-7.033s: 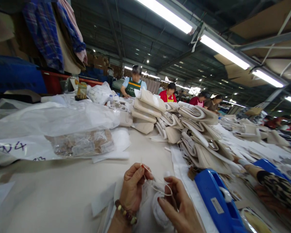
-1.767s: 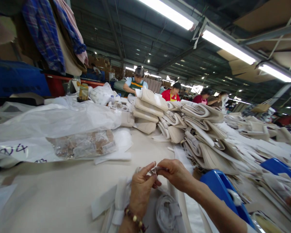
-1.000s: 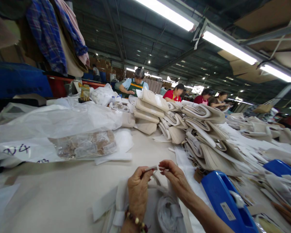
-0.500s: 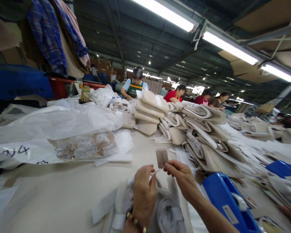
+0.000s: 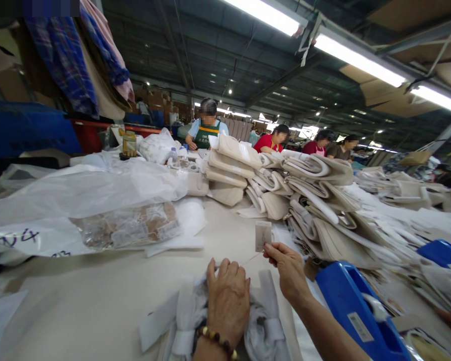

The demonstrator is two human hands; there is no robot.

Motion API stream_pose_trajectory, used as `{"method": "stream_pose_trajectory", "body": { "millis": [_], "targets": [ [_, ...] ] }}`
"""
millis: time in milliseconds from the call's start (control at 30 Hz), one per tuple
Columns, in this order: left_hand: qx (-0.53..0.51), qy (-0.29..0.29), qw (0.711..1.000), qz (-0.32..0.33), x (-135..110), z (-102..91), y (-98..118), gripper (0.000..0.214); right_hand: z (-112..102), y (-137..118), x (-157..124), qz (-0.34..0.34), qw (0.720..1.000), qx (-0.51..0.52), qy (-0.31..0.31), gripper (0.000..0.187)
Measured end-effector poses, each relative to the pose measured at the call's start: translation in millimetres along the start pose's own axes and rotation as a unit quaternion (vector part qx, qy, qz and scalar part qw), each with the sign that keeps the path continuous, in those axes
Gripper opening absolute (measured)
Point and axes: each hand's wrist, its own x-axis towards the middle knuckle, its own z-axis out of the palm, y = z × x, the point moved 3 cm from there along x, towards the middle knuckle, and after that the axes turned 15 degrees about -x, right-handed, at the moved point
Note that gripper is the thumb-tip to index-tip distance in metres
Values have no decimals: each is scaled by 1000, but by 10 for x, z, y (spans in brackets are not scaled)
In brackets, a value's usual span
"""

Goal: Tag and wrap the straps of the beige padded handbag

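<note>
My right hand [image 5: 285, 265] pinches a small beige hang tag [image 5: 263, 236], held upright by its lower corner. A thin string [image 5: 251, 259] runs from the tag's corner towards my left hand [image 5: 229, 293]. That hand is seen from the back, with its fingers curled down over a bundle wrapped in white material [image 5: 265, 328]; what its fingertips grip is hidden. White-wrapped straps [image 5: 186, 313] of the bundle stick up on both sides of my left wrist, which wears a bead bracelet.
Folded beige and white pieces [image 5: 323, 215] are stacked beyond my hands. To the left, a clear plastic bag [image 5: 124, 225] holds more tags. A blue plastic holder [image 5: 355, 306] stands by my right forearm. Several co-workers, one in a green apron [image 5: 207, 136], work farther back.
My right hand has moved a little right and up with the hang tag, away from my left hand. My left hand has turned palm down over the bundle, and the string is stretched out.
</note>
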Motion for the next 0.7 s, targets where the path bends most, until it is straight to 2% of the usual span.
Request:
{"method": "stream_pose_trajectory", "body": {
  "millis": [100, 200, 267, 333, 400, 467, 500, 567, 600, 633, 700],
  "targets": [
    [8, -17, 1000, 6, 7, 24, -18, 24, 87, 198, 151, 25, 997, -61, -33, 34],
    [-5, 12, 1000, 20, 2, 17, -34, 27, 23, 249, 152, 27, 990, -129, -55, 33],
    [-22, 45, 999, 18, 3, -10, -52, 28, -135, 158, -12, 6, 987, -156, -28, 23],
    [-35, 64, 997, 3, 15, -35, -77, 26, -299, -15, -330, -77, 981, -179, 4, 18],
    [-39, 67, 997, -14, 33, -49, -102, 23, -362, -203, -784, -267, 938, -220, -6, 21],
    [-40, 67, 997, -24, 51, -58, -116, 21, -310, -243, -1263, -416, 866, -276, -23, 25],
    [-40, 66, 997, -27, 57, -61, -116, 20, -259, -208, -1470, -471, 826, -309, -4, 24],
    [-35, 64, 997, -30, 69, -71, -106, 19, -126, -64, -1757, -534, 754, -377, 63, 25],
    [-31, 62, 997, -31, 74, -80, -94, 18, -58, 20, -1835, -545, 730, -402, 90, 26],
    [-26, 60, 997, -32, 79, -94, -80, 18, 4, 98, -1874, -545, 717, -423, 102, 27],
    [-8, 62, 997, -45, 85, -139, -50, 19, 83, 206, -1886, -531, 718, -440, 92, 29]
  ]
}}
